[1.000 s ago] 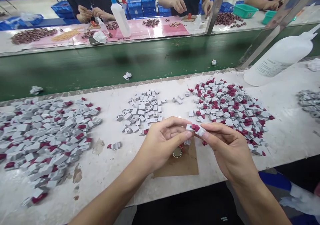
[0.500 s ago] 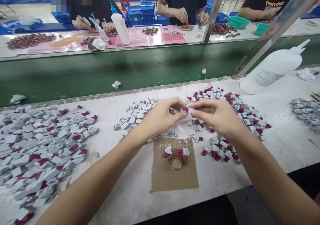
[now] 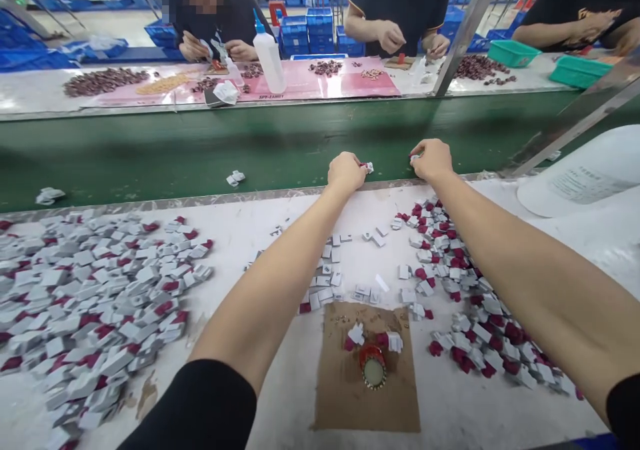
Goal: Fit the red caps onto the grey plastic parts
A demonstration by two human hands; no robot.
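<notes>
Both arms reach forward over the green strip beyond my table. My left hand [image 3: 346, 172] pinches a small grey-and-maroon plastic piece [image 3: 369, 167] at its fingertips. My right hand [image 3: 434, 159] is closed on another small piece [image 3: 414, 159], mostly covered by the fingers; a bit of maroon and white shows. Below them, a brown cardboard square [image 3: 367, 410] carries a bottle cap [image 3: 374, 372] and two grey-and-maroon pieces [image 3: 394, 341]. Loose grey blocks [image 3: 325, 280] lie behind the cardboard, and a heap of grey-and-maroon pieces [image 3: 457, 257] spreads under my right forearm.
A big pile of similar pieces [image 3: 115, 290] covers the table's left. Small white clusters [image 3: 235, 178] sit on the green strip [image 3: 280, 143]. A large white bottle [image 3: 580, 173] and a metal post [image 3: 467, 33] stand at right. Several co-workers [image 3: 400, 10] sit across.
My hands have parted and moved from above the table forward to the green strip, each with a small piece. The view has shifted, so the table's things appear lower and farther right.
</notes>
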